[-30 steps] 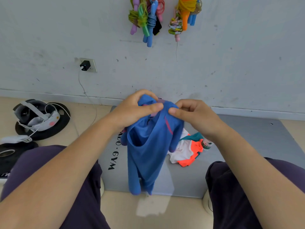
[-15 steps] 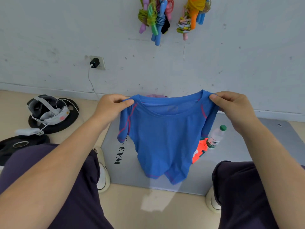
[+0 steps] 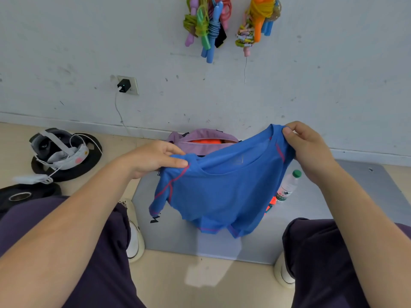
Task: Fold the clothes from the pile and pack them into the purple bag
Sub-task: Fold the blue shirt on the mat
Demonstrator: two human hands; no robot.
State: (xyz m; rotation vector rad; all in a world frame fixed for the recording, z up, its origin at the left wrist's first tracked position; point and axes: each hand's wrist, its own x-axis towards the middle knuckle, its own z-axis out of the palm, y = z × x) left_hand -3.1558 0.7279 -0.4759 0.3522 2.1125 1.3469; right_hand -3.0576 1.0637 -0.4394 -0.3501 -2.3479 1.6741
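Floor of pale tan, running back to a scuffed white wall. Lying at far left: black weight plates, with a grey headset and its white cable resting on the rear one. Plugged into a wall socket above: a black charger, its cord trailing down to the baseboard. Reaching in over a dark trouser leg, left hand pinching one shoulder of a blue shirt between thumb and curled fingers. Hanging spread and tilted between both hands, shirt held lower on the left side, higher on the right, hem dangling over a grey mat. Sitting behind the shirt at the foot of the wall: purple bag, unzipped, something orange showing inside. Hanging high on the wall: bundled jump ropes in many colours. Peeking out past the shirt's right edge: a bit of orange clothing, mostly hidden, and a clear water bottle with a green cap, standing on the mat. Gripping the other shoulder, right hand with fingers curled round the fabric. Showing at each knee: a white shoe.
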